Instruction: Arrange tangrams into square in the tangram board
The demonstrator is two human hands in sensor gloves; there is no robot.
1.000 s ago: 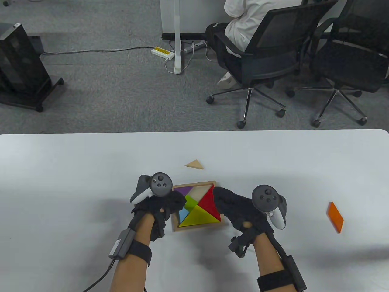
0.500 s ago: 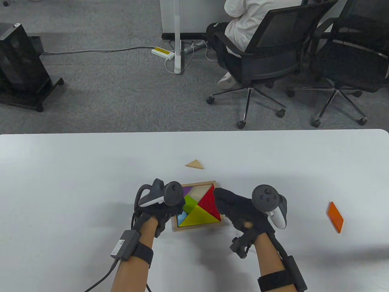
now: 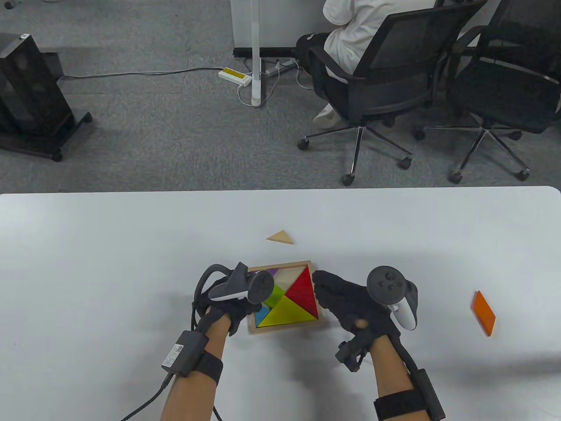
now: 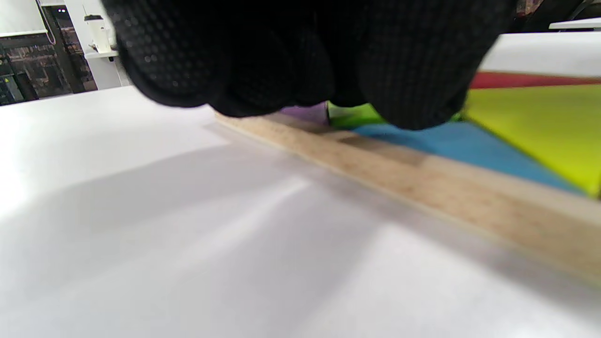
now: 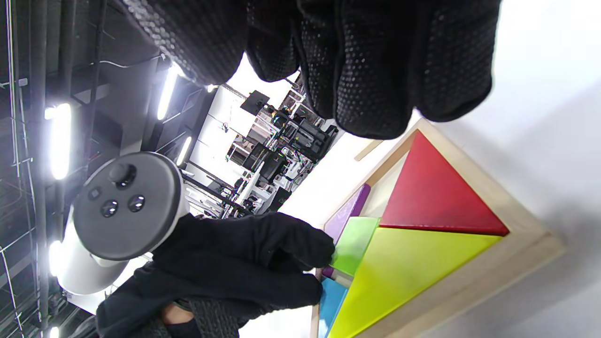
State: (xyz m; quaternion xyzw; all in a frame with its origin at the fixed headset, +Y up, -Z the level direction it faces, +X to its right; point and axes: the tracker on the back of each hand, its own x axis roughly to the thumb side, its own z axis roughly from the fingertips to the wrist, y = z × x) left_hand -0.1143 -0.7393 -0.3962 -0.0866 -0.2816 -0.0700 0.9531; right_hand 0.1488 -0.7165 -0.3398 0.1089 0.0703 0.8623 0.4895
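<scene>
Green piece [image 5: 353, 245] touched by left hand [image 5: 244, 267]; right hand [image 3: 350, 302] beside board [image 3: 287, 328].

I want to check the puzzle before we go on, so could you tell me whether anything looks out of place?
Yes: two pieces lie outside the tangram board. The wooden triangle sits on the table beyond it, and the orange parallelogram is far off to the right. Bare wood shows inside the board near its far edge.

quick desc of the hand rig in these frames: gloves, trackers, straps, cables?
Left hand and right hand: black knit gloves with dotted grip texture. Grey-and-white controller-style trackers with buttons on the backs. Black forearm straps, each with a small box; the left's is grey and labelled, trailing a black cable. Forearms unsleeved.
</scene>
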